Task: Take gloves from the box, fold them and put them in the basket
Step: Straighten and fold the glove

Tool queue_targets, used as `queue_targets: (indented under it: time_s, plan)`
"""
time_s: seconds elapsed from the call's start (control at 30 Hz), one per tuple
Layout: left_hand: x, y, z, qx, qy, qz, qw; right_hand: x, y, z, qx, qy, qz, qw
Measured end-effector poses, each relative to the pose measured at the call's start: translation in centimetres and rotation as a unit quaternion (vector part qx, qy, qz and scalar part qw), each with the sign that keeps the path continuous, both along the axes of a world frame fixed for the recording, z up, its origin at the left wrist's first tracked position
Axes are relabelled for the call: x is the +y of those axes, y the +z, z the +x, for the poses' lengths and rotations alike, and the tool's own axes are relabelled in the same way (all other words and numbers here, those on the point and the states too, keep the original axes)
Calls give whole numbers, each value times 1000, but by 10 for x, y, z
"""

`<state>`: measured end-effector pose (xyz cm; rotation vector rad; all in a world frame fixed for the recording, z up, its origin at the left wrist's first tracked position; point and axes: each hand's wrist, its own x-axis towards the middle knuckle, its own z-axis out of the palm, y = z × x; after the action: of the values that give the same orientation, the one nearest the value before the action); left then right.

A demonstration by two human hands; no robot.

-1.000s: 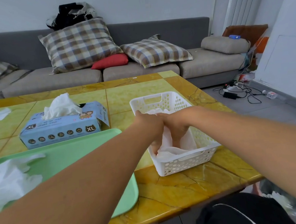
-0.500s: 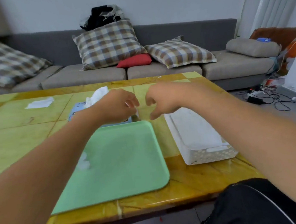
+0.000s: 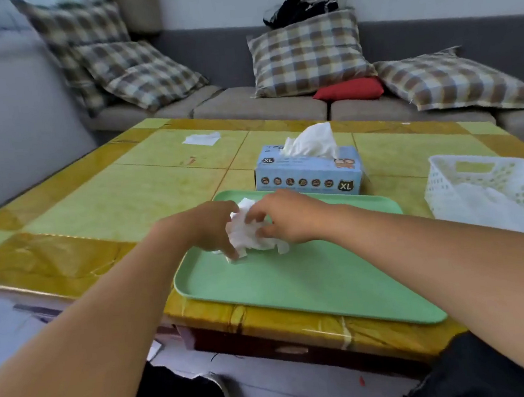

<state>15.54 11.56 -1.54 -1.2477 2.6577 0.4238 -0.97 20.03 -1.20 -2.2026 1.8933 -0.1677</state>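
A: With both hands closed on one glove [image 3: 247,235] over the tray [image 3: 311,283], step in hand judged as: fold. Left hand [image 3: 207,226] curled, fingers pinching the left edge of the glove. Right hand [image 3: 283,217] curled, thumb and fingertips gripping the right side. Glove crumpled, not flat, low on the far left part of the tray; contact with the tray surface likely, not certain.

B: Position of supply and target?

A: Box [image 3: 308,174] just behind the tray, on the table [image 3: 108,198], with a further glove standing out of the top slot. Basket [image 3: 492,187] to the right, apart from the tray, already holding white material, probably folded gloves. Sofa [image 3: 260,104] beyond the table, not involved.

B: Next move?

A: Judged, not observed: spread the glove flat on the tray, align the edges, fold over once or more into a compact pad. Light, thin material expected; firm pinch at the edges and a press after each fold advised, to stop spring-back.

B: After that?

A: Carry right, across the gap, and lower into the basket on top of the contents. Then back to the box for the protruding glove.
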Motion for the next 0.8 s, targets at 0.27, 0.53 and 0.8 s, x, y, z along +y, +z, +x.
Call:
queue_targets:
  time_s: [0.27, 0.53, 0.8]
  plan:
    - [-13, -1, -5, 87, -26, 0, 996, 12, 9, -39, 38, -6, 100, 994]
    - [-12, -4, -19, 41, -71, 51, 995, 21, 11, -40, -106, -92, 25, 990]
    - [-8, -1, -36, 272, -25, 223, 936, 7, -18, -45, -417, -201, 25, 886]
